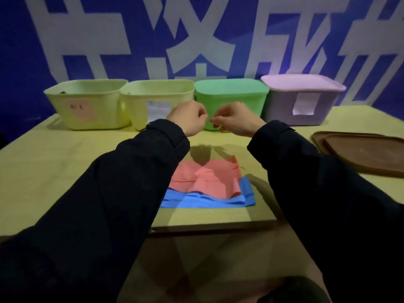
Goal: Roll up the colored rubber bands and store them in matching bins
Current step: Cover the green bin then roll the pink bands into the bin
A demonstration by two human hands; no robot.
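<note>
Four bins (157, 99) stand side by side along the table's (43, 167) far edge. Two folded rubber bands (207, 184) lie overlapped before them, a tray (367, 154) to their right.

The table (43, 162) looks like pale, smooth wood. The bins (87, 106) seem matt plastic, with paper labels (158, 109). The sleeves (122, 182) are dark cloth.
</note>
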